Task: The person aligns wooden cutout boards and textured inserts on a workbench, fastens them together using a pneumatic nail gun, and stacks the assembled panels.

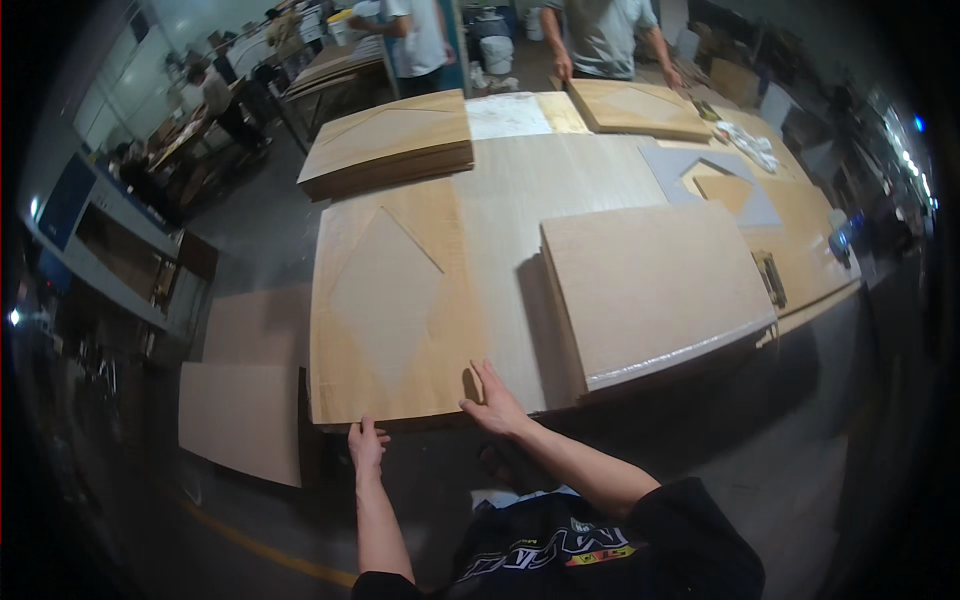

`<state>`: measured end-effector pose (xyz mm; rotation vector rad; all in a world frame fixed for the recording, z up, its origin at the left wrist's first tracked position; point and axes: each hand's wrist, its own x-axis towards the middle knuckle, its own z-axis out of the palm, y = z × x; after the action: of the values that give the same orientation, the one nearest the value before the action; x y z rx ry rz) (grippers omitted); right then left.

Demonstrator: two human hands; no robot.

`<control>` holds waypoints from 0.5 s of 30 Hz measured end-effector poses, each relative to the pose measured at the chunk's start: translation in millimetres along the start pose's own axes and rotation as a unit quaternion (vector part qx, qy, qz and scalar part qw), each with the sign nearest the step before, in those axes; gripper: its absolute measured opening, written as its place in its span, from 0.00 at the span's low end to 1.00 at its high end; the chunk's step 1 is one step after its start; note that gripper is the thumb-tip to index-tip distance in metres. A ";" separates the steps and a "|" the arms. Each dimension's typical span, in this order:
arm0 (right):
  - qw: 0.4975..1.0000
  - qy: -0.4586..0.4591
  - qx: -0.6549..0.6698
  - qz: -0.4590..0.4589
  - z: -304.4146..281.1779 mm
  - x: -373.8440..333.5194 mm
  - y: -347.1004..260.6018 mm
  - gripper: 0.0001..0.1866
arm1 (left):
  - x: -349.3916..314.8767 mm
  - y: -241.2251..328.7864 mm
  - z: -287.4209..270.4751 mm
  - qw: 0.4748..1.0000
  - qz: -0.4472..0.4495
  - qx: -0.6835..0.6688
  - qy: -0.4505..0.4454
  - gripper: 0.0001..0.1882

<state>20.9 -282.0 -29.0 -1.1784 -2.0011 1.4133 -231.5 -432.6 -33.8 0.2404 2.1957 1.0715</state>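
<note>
A light wooden panel (455,300) with a pale diamond shape across its face lies flat on the table at its near left. My left hand (367,445) is at the panel's near edge, its fingers apart and touching that edge. Beside the near right corner rests my right hand (494,406), open, with fingers stretched out along the panel's right side. To the right of this hand sits a stack of plain beige boards (655,285) with a shiny strip along the near edge.
Another stack of diamond-marked panels (390,135) stands at the far left of the table (510,230). A person (605,40) across the table touches a similar panel (640,108). More boards (240,415) sit low at my left. A blue-grey machine (110,250) stands beyond them.
</note>
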 end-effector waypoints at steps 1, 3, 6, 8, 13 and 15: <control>0.999 0.010 0.015 -0.027 -5.3 -2.5 2.5 0.42 | -1.3 0.0 0.4 1.000 -0.009 0.007 0.002 0.24; 0.997 -0.003 0.075 -0.005 -24.5 -26.5 0.5 0.40 | -9.7 -0.9 3.9 0.999 0.011 0.021 0.024 0.26; 0.984 -0.085 0.151 0.032 -70.4 -78.6 7.7 0.35 | -36.9 -2.2 20.1 0.996 0.079 0.010 0.034 0.23; 0.965 -0.164 0.197 0.061 -111.0 -122.4 31.3 0.31 | -62.9 2.9 51.4 0.982 0.166 0.002 0.086 0.22; 0.937 -0.103 0.303 0.138 -226.4 -230.5 86.1 0.30 | -138.0 58.4 171.1 0.942 0.329 -0.042 0.056 0.20; 0.928 -0.071 0.334 0.153 -265.6 -260.0 110.6 0.32 | -159.5 84.5 220.9 0.934 0.356 -0.039 0.000 0.19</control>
<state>403.1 -335.3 8.7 -1.1044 -1.2485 2.1549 20.8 -307.8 12.1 1.0576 2.0930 1.5231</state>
